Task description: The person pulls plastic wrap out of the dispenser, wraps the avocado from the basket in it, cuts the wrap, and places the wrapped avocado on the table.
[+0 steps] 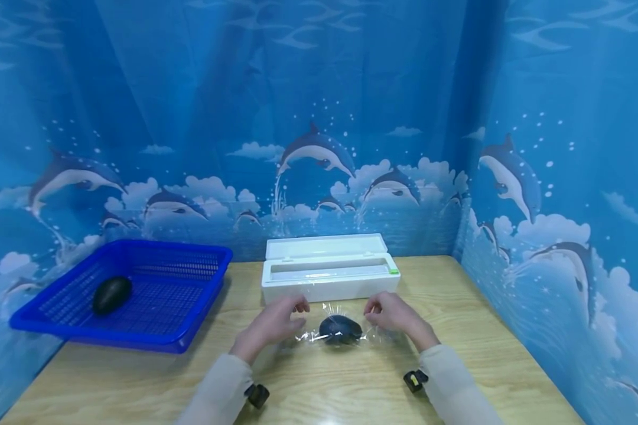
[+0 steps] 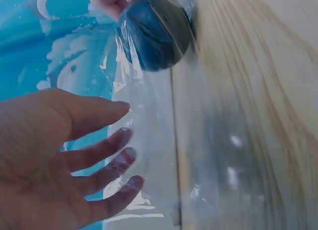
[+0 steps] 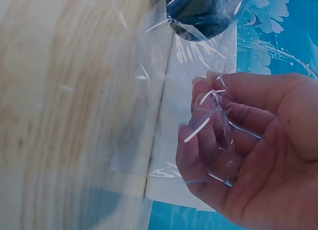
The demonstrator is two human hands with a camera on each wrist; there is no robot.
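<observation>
A dark avocado [image 1: 340,329] lies on the table under a sheet of clear cling film [image 2: 144,96], which stretches out to both sides of it. My left hand [image 1: 278,321] is just left of the avocado; in the left wrist view its thumb and fingers stand apart at the film's edge, pinching nothing. On the other side, my right hand [image 1: 396,314] pinches the film's edge between thumb and forefinger, with the remaining fingers curled behind it. Whether the film fully covers the avocado's underside cannot be seen.
Behind the hands stands a white cling film box [image 1: 329,283] with its lid tipped back. At the left, a blue plastic basket [image 1: 202,307] holds a second avocado [image 1: 111,295]. A dolphin-printed curtain [image 1: 319,88] encloses the wooden table [image 1: 319,389] at the back and sides.
</observation>
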